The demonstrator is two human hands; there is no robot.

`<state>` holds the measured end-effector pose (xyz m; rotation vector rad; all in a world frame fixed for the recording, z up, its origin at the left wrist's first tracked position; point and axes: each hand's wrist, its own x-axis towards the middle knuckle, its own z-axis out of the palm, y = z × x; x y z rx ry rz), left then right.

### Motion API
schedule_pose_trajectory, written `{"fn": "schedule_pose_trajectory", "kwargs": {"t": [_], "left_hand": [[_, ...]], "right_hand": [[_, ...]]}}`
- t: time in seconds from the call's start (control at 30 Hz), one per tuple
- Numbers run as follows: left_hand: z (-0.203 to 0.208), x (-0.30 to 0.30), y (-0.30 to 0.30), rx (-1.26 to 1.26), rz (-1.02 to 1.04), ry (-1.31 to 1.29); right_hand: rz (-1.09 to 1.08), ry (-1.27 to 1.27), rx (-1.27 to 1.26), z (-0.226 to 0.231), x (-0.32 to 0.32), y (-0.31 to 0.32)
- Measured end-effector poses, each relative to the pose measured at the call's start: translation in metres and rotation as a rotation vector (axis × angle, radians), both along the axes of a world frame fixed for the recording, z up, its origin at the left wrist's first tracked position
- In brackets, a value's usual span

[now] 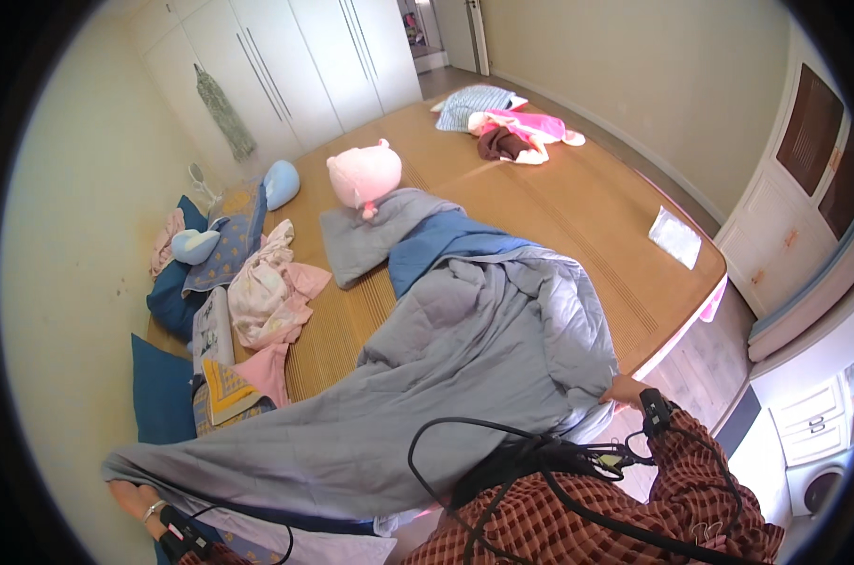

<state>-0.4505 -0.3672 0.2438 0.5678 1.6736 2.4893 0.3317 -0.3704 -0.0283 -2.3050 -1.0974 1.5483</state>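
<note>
A large grey quilt (pixel 446 367) with a blue underside stretches across the near half of the bed. At the lower left, my left hand (pixel 137 499) grips one corner of it, with the fingers mostly hidden under the fabric. My right hand (pixel 626 389) is closed on the quilt's right edge, beside the near side of the bed. Between the two hands the cloth hangs in a long, fairly taut band. Its far part lies bunched, and the blue side (pixel 446 240) shows there. A pink plush toy (pixel 365 174) rests at the quilt's far end.
The bed carries a tan mat (pixel 625 282). Pink patterned clothing (pixel 268 287), pillows and a blue plush (pixel 195 246) crowd its left side. Farther off lie a striped pillow (pixel 474 106) and pink clothing (pixel 530 127). A white packet (pixel 675 237) sits at right. Black cables (pixel 540 438) loop before me.
</note>
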Motion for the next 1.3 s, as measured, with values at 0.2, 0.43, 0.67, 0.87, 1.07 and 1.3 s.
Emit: {"fn": "schedule_pose_trajectory", "kwargs": {"t": [0.2, 0.43, 0.67, 0.87, 1.07, 1.3], "left_hand": [[-0.009, 0.067, 0.050, -0.247, -0.255, 0.304], [-0.053, 0.306, 0.125, -0.927, -0.865, 0.676], [-0.159, 0.428, 0.105, -1.064, -1.125, 0.751], [-0.198, 0.418, 0.136, -0.487, -0.882, 0.368], [-0.102, 0.373, 0.102, -0.169, -0.988, -0.055], [0.033, 0.318, 0.055, -0.270, -0.551, 0.538]], "right_hand": [[-0.259, 1.018, 0.380, -0.010, 0.006, 0.086], [-0.254, 1.730, 0.326, 0.140, -0.150, 0.199], [-0.272, 1.942, 0.279, 0.166, -0.180, 0.215], [0.236, 1.553, 0.524, 0.186, -0.188, 0.179], [0.398, 0.987, 1.193, 0.211, -0.132, 0.172], [0.754, 0.887, 1.247, 0.240, -0.104, 0.171]]}}
